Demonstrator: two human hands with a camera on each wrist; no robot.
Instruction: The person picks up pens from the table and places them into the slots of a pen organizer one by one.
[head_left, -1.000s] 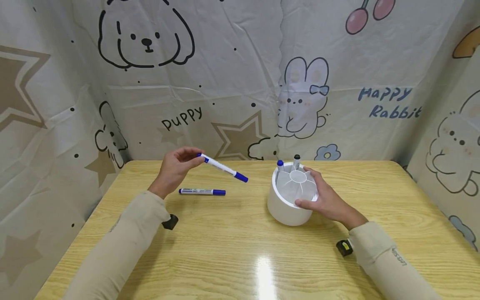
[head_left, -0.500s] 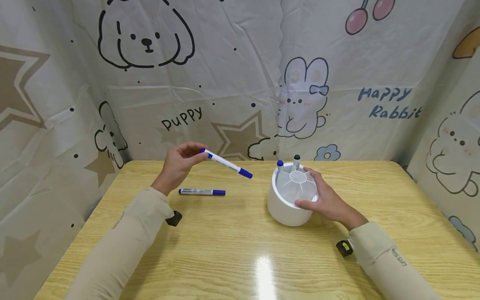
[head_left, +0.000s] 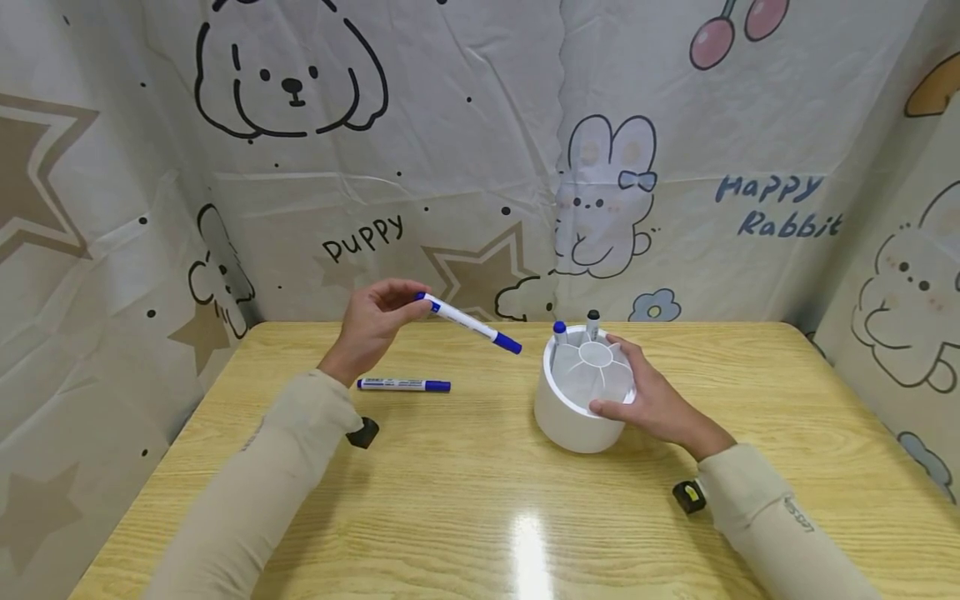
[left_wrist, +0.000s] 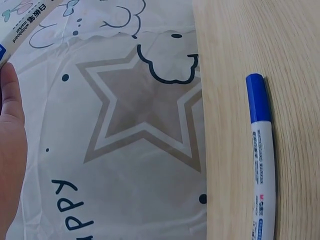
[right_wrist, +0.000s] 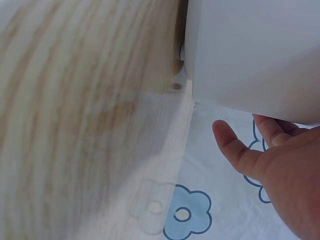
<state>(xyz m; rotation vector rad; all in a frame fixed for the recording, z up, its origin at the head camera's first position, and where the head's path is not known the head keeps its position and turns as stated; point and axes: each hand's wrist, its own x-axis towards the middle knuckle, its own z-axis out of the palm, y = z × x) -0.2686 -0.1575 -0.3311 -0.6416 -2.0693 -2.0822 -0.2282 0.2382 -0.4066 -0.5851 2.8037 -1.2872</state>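
My left hand (head_left: pixel 375 323) pinches a blue-capped whiteboard marker (head_left: pixel 471 322) near its end, in the air over the table's far side. The marker slants down to the right, its cap toward a round white pen holder (head_left: pixel 573 429). Printed lettering shows on this whiteboard marker (left_wrist: pixel 25 31) in the left wrist view. My right hand (head_left: pixel 660 404) grips the holder by its right side, thumb at the near rim. A blue-topped marker (head_left: pixel 560 332) and a black-topped marker (head_left: pixel 593 325) stand in the holder's back compartments. Another blue-capped marker (head_left: pixel 403 385) lies flat below my left hand.
The wooden table (head_left: pixel 465 500) ends at a printed cloth (head_left: pixel 450 167) hanging behind it. Black devices (head_left: pixel 688 496) are strapped at both wrists. Dividers split the holder into several compartments round a central ring (head_left: pixel 596 354).
My left hand has moved right and slightly up with the marker, bringing its cap closer to the holder. My right hand and the holder have stayed in place.
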